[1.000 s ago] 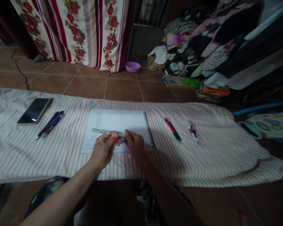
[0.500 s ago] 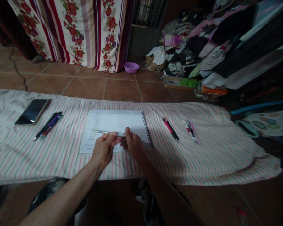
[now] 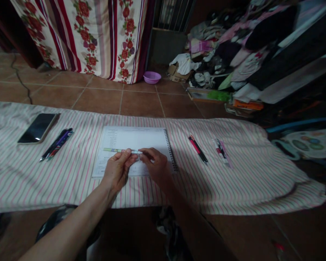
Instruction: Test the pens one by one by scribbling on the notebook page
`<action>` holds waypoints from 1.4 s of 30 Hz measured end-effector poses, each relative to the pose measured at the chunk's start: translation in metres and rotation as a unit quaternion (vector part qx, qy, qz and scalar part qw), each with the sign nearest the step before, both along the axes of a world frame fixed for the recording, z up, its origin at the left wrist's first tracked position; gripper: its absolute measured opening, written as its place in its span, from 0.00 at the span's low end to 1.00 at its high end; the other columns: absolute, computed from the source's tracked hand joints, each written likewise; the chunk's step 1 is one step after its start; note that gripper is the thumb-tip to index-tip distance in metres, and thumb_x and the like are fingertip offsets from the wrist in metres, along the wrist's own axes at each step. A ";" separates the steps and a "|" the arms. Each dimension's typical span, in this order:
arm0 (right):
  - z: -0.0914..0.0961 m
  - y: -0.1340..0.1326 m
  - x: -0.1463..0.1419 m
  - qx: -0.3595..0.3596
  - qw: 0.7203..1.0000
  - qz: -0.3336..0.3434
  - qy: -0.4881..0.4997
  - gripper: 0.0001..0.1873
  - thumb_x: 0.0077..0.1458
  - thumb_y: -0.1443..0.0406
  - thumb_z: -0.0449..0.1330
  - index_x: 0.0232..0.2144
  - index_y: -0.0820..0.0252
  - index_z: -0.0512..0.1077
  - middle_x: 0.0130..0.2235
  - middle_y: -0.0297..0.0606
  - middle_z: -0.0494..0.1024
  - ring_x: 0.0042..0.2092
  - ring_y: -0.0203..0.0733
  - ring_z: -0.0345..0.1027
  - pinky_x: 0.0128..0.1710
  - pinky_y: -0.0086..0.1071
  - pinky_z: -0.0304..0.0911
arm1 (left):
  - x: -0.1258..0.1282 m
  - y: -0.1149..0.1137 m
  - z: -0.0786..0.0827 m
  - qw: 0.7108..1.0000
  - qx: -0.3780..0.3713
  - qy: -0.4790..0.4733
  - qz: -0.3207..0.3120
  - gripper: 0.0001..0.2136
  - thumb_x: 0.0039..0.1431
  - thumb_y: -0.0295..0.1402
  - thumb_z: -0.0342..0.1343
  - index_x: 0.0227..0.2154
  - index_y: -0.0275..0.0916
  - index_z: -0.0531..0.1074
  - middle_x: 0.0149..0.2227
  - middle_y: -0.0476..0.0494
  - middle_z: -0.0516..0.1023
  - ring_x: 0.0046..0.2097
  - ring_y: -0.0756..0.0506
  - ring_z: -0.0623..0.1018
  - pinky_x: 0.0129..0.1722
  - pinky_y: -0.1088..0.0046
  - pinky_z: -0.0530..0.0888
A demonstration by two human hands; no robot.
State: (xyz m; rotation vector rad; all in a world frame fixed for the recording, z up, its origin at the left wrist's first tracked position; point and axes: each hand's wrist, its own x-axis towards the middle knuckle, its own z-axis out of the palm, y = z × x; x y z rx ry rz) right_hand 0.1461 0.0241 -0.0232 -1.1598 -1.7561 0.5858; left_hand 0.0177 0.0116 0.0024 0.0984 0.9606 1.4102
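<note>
My left hand [image 3: 117, 170] and my right hand [image 3: 155, 166] meet over a spiral notebook [image 3: 134, 141] that lies open on a striped cloth [image 3: 233, 181]. Both pinch a thin pale green pen [image 3: 116, 150], which lies level above the white page. The left fingers grip its middle. The right fingertips close on its right end. Each hand is closed on the pen.
A dark phone [image 3: 38, 127] and two pens [image 3: 57, 143] lie on the cloth at left. A red and black pen pair [image 3: 197, 148] and a small pink packet [image 3: 222, 151] lie at right. Beyond are tiled floor, a floral curtain [image 3: 97, 36], a purple bowl [image 3: 152, 77] and piled clothes [image 3: 233, 47].
The pen has risen slightly toward the far side of the page. My right fingers have shifted along its right end. The camera has barely moved.
</note>
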 end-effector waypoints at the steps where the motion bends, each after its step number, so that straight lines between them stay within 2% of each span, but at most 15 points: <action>1: 0.000 0.000 0.000 0.019 1.000 0.001 -0.010 0.06 0.53 0.66 0.57 0.34 0.57 0.74 0.30 0.35 0.77 0.32 0.36 0.70 0.34 0.28 0.65 | 0.000 0.000 0.000 1.000 0.002 0.002 0.001 0.11 0.54 0.16 0.51 0.19 0.29 0.71 0.20 0.47 0.74 0.23 0.53 0.77 0.25 0.83 0.76; 9: 0.003 0.002 0.001 0.113 0.986 0.030 -0.115 0.11 0.59 0.64 0.51 0.32 0.60 0.73 0.29 0.39 0.76 0.32 0.37 0.69 0.34 0.29 0.64 | -0.002 -0.002 -0.003 1.000 0.028 0.005 -0.001 0.09 0.52 0.16 0.53 0.20 0.29 0.72 0.21 0.47 0.75 0.23 0.53 0.76 0.28 0.82 0.76; 13: 0.009 -0.002 0.002 0.086 0.984 0.028 -0.154 0.14 0.59 0.63 0.49 0.27 0.61 0.71 0.26 0.38 0.74 0.30 0.36 0.67 0.32 0.28 0.61 | -0.002 -0.004 -0.005 0.998 0.054 0.022 -0.021 0.04 0.47 0.20 0.60 0.21 0.29 0.72 0.21 0.48 0.75 0.23 0.54 0.76 0.27 0.83 0.75; 16: 0.013 -0.005 -0.001 0.018 0.991 0.020 -0.130 0.16 0.59 0.62 0.48 0.23 0.60 0.68 0.24 0.36 0.72 0.27 0.35 0.65 0.29 0.28 0.58 | -0.001 -0.008 -0.004 0.994 0.081 0.045 -0.052 0.06 0.42 0.25 0.65 0.20 0.30 0.73 0.19 0.47 0.75 0.22 0.54 0.74 0.25 0.84 0.72; 18: 0.014 -0.007 -0.003 -0.068 0.995 0.011 -0.071 0.19 0.58 0.59 0.46 0.19 0.59 0.65 0.19 0.33 0.68 0.23 0.33 0.62 0.26 0.27 0.56 | 0.000 -0.010 -0.002 0.991 0.096 0.060 -0.068 0.09 0.39 0.29 0.67 0.19 0.30 0.73 0.18 0.46 0.75 0.21 0.54 0.73 0.24 0.84 0.71; 21: 0.013 -0.007 -0.008 -0.231 0.972 0.009 0.042 0.26 0.57 0.53 0.44 0.13 0.58 0.58 0.13 0.29 0.60 0.17 0.30 0.55 0.19 0.26 0.52 | 0.002 -0.011 -0.002 0.990 0.098 0.068 -0.075 0.10 0.37 0.31 0.68 0.18 0.30 0.73 0.18 0.46 0.75 0.20 0.55 0.73 0.23 0.85 0.70; 22: 0.012 -0.007 -0.009 -0.270 0.961 0.012 0.064 0.27 0.57 0.51 0.44 0.12 0.58 0.57 0.12 0.28 0.58 0.16 0.30 0.53 0.18 0.26 0.51 | 0.002 -0.010 -0.002 0.991 0.093 0.066 -0.073 0.10 0.37 0.30 0.68 0.19 0.30 0.73 0.18 0.46 0.75 0.20 0.55 0.72 0.23 0.85 0.70; 24: 0.012 -0.006 -0.009 -0.302 0.950 0.019 0.075 0.28 0.56 0.49 0.44 0.13 0.59 0.60 0.12 0.28 0.60 0.15 0.30 0.54 0.17 0.25 0.51 | 0.001 -0.009 -0.002 0.993 0.076 0.063 -0.065 0.08 0.38 0.28 0.67 0.19 0.30 0.73 0.18 0.46 0.75 0.20 0.55 0.73 0.23 0.85 0.70; 26: 0.012 -0.005 -0.007 -0.287 0.956 0.023 0.055 0.26 0.56 0.49 0.45 0.18 0.60 0.66 0.15 0.30 0.65 0.17 0.31 0.59 0.19 0.25 0.55 | 0.000 -0.007 -0.003 0.995 0.053 0.061 -0.054 0.06 0.43 0.25 0.64 0.20 0.29 0.73 0.19 0.46 0.75 0.20 0.55 0.72 0.22 0.86 0.70; 28: 0.012 -0.004 -0.004 -0.250 0.967 0.022 0.053 0.22 0.57 0.52 0.47 0.27 0.60 0.71 0.20 0.33 0.71 0.22 0.32 0.66 0.23 0.25 0.60 | -0.001 -0.005 -0.002 0.997 0.029 0.059 -0.037 0.05 0.49 0.22 0.60 0.21 0.29 0.73 0.19 0.45 0.76 0.20 0.56 0.73 0.21 0.86 0.70; 31: 0.011 -0.004 -0.001 -0.154 0.985 0.011 0.081 0.13 0.53 0.58 0.55 0.37 0.59 0.71 0.29 0.35 0.75 0.30 0.35 0.71 0.31 0.27 0.65 | -0.002 -0.003 -0.001 0.999 0.003 0.044 -0.010 0.08 0.53 0.19 0.54 0.21 0.30 0.72 0.19 0.46 0.75 0.20 0.55 0.74 0.22 0.86 0.72; 34: 0.010 -0.003 0.000 -0.055 0.997 0.009 0.053 0.07 0.51 0.64 0.58 0.34 0.58 0.72 0.32 0.36 0.76 0.33 0.35 0.71 0.34 0.27 0.65 | -0.003 -0.002 0.000 0.999 -0.001 0.032 -0.014 0.09 0.54 0.18 0.53 0.21 0.30 0.71 0.18 0.46 0.74 0.20 0.55 0.74 0.22 0.86 0.73; 37: 0.011 -0.004 -0.003 -0.007 1.000 -0.002 -0.001 0.06 0.53 0.65 0.55 0.30 0.58 0.72 0.29 0.36 0.76 0.30 0.35 0.69 0.32 0.27 0.64 | -0.002 -0.003 0.001 0.999 -0.003 0.027 -0.020 0.09 0.55 0.18 0.52 0.21 0.30 0.71 0.18 0.45 0.75 0.20 0.55 0.74 0.22 0.87 0.73; 40: 0.011 -0.005 -0.006 0.004 0.998 -0.022 -0.060 0.12 0.57 0.63 0.51 0.24 0.60 0.69 0.25 0.37 0.74 0.29 0.36 0.68 0.32 0.29 0.62 | 0.000 -0.004 0.001 0.999 0.008 0.030 -0.021 0.09 0.54 0.17 0.53 0.21 0.30 0.71 0.19 0.46 0.75 0.21 0.55 0.74 0.22 0.86 0.73; 42: 0.011 -0.005 -0.007 -0.036 0.996 -0.031 -0.071 0.16 0.58 0.61 0.49 0.21 0.59 0.67 0.22 0.37 0.73 0.26 0.36 0.67 0.30 0.29 0.62 | 0.002 -0.005 0.001 0.999 0.018 0.037 -0.026 0.08 0.53 0.18 0.54 0.21 0.29 0.71 0.19 0.46 0.75 0.21 0.55 0.74 0.23 0.86 0.73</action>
